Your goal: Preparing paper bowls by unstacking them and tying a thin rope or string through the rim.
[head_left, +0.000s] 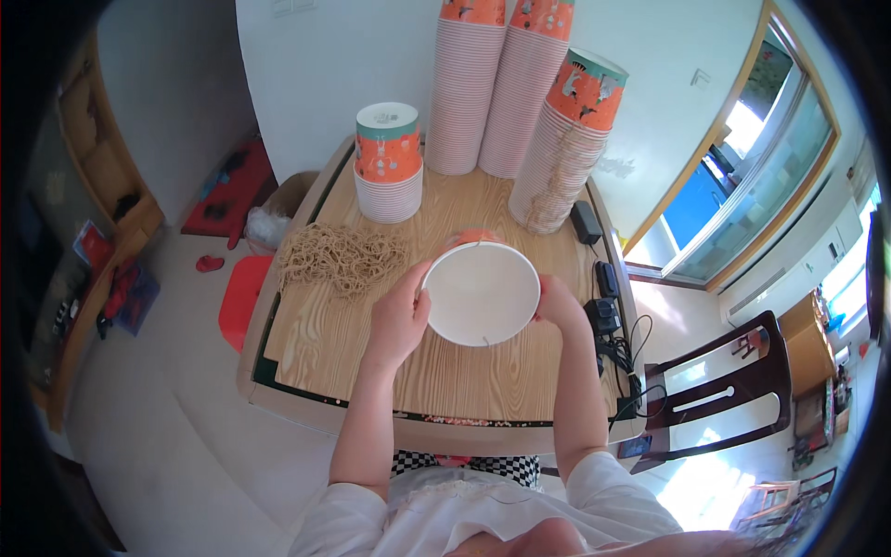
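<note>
A paper bucket (pixel 483 295) with a white inside is tipped so that its round mouth faces me. A bit of its orange printed outside shows past the far rim. My left hand (pixel 399 316) grips its left side, thumb along the rim. My right hand (pixel 560 304) holds the right side, with its fingertips partly hidden by the bucket. Small bits of cord show at the near and far points of the rim. Left of the bucket lies a tangled heap of tan cords (pixel 342 258) on the wooden table (pixel 316 339).
Behind stand a short stack of upturned buckets (pixel 388 172), two tall stacks (pixel 464 102) and a leaning stack (pixel 561 153) with cords hanging down it. Black adapters and cables (pixel 603 316) line the table's right edge. A dark wooden chair (pixel 719 395) is at right, a red stool (pixel 243 297) at left.
</note>
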The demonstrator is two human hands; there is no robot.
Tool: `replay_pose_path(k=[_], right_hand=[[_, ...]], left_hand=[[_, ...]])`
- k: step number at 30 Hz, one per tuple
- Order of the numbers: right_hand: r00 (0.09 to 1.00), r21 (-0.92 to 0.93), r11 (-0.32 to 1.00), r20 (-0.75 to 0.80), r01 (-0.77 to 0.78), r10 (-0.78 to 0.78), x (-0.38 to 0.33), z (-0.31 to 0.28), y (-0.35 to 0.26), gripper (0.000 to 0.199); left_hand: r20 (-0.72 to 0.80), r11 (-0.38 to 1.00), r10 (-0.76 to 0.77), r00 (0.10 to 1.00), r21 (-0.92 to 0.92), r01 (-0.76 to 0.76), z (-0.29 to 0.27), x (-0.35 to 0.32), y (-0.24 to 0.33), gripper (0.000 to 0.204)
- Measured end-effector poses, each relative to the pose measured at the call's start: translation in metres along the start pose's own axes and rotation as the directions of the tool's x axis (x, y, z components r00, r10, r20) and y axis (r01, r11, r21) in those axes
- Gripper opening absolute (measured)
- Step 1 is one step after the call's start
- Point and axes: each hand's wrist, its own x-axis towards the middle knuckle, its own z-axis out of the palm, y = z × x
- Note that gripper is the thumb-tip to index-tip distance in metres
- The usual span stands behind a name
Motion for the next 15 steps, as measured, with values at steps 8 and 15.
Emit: replay_pose_path(k=[8, 15], right_hand=[[0.886, -0.157, 0.906, -0.196, 0.394, -0.42, 0.019, -0.088, -0.099, 0.025], [0.494, -0.253, 0.692, -0.541, 0.676, -0.681, 0.072, -0.184, -0.141, 0.039]], left_hand=[[-0.024, 0.927, 0.287, 0.958, -0.243, -0.284, -0.017, 0.068, 0.048, 0.032], [0.006, 0.778, 0.483, 0.876, -0.463, -0.425, 0.0, 0.176, 0.121, 0.036]])
